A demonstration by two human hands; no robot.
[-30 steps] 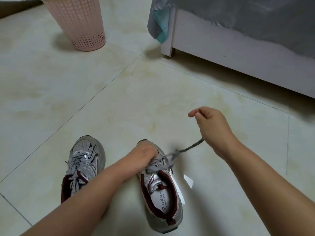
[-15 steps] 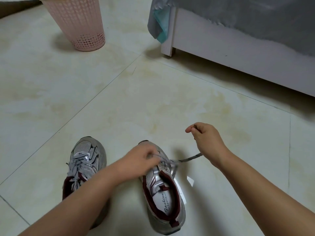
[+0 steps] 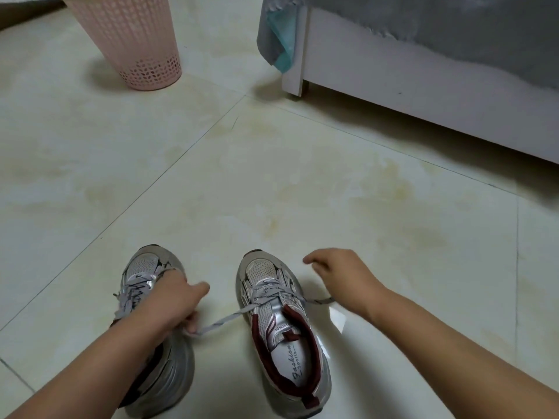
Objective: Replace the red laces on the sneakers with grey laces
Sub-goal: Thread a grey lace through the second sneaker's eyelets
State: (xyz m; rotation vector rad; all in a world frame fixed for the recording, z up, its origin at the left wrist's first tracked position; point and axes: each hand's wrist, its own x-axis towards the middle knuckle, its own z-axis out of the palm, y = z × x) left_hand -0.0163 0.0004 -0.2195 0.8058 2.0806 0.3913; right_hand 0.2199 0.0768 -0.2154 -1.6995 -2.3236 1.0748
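Observation:
Two silver sneakers with dark red lining stand on the tiled floor, toes pointing away from me. The right sneaker [image 3: 281, 322] carries a grey lace [image 3: 223, 320] whose left end runs out to my left hand [image 3: 169, 303], which pinches it over the left sneaker [image 3: 145, 270]. The lace's right end [image 3: 322, 301] passes under my right hand [image 3: 341, 279], which is loosely curled beside the shoe; its grip on the lace is hidden. The left sneaker also has grey laces and is partly covered by my left forearm.
A pink perforated basket [image 3: 136, 46] stands at the far left. A white bed frame [image 3: 423, 86] with a grey cover runs along the right back. A small white scrap [image 3: 338, 320] lies on the floor right of the right sneaker.
My left hand has left the right sneaker's tongue and pulled a lace end out to the left. My right hand has come down and nearer to the shoe.

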